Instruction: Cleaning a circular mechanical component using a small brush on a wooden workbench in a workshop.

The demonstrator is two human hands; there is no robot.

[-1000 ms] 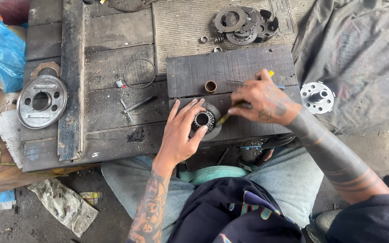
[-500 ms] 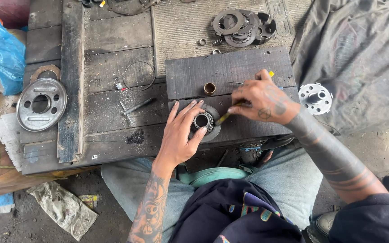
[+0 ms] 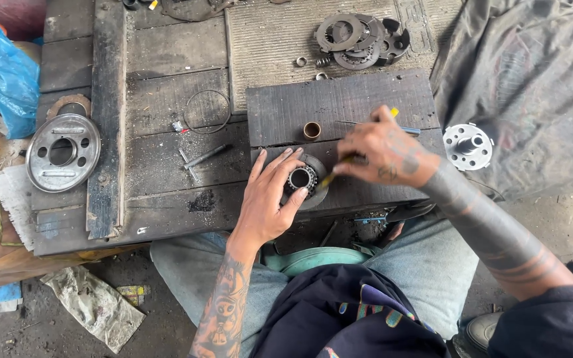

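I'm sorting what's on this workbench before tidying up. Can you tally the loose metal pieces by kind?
Round part with a toothed hub, under the left hand and the tool in the right hand: 1
Large silver discs with holes: 2
Brass bushes: 1
Wire rings: 1
Piles of dark plates: 1
Total: 6

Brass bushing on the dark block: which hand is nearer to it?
Left. The left hand's fingertips lie just below the brass bushing, beside the gear part; the right hand sits farther to its right, holding a tool.
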